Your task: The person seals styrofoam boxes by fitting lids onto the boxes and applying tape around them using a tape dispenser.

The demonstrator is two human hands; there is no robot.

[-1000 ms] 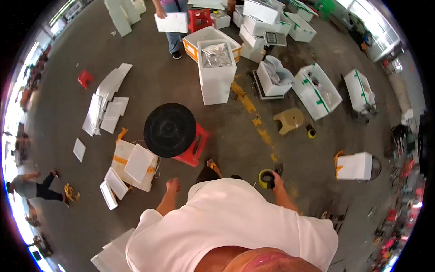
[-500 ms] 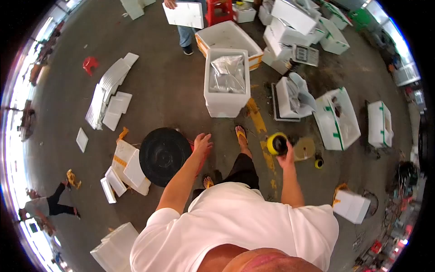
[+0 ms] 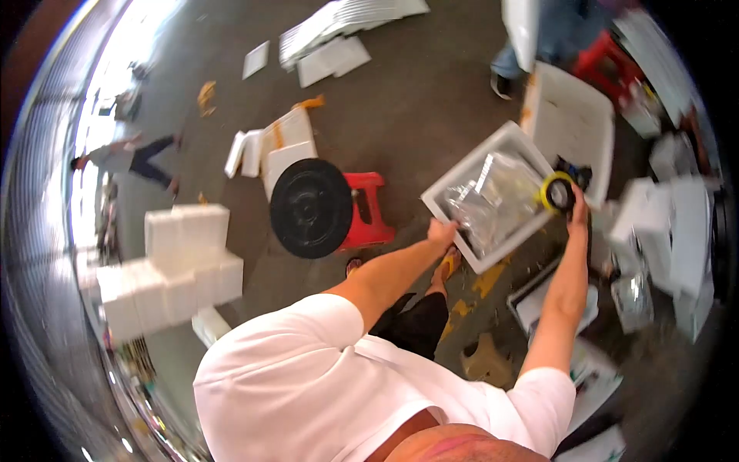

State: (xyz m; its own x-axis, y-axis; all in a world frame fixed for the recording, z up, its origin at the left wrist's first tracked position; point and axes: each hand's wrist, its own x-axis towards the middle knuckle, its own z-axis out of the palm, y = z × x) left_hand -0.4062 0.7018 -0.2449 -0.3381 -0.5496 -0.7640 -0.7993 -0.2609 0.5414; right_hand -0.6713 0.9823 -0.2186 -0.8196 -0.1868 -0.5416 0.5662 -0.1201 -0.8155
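While the grey floor (image 3: 431, 100) spreads out under everything, its far left smeared by glare and its corners lost in black, it's the person in the white shirt (image 3: 300, 369) who fills the foreground, both arms stretched out. Over on the left, a stack of white foam boxes (image 3: 177, 254) stands tall, its seams washed out, any lettering too blurred to read. Top right, a co-worker in jeans (image 3: 570, 31) is cut off by the frame, right by a pale tub (image 3: 608, 131) with orange tape at one side.

And here's the white foam box (image 3: 466, 164), lid off, in front of that tub; whether the two touch can't be told. A black disc (image 3: 310, 208) hides part of a red stool (image 3: 373, 212). Down inside the foam box, a crinkled plastic bag (image 3: 493, 196) flashes with light, its contents impossible to make out.

To the hands! The left hand (image 3: 442, 232) meets the near left rim, fingertips partly hidden, so no telling whether they clamp it. The right hand (image 3: 577, 208) is clenched on a yellow-edged tape roll (image 3: 548, 189) at the box's right corner, any print illegible, with a small dark fitting (image 3: 577, 171) blurred beyond it.
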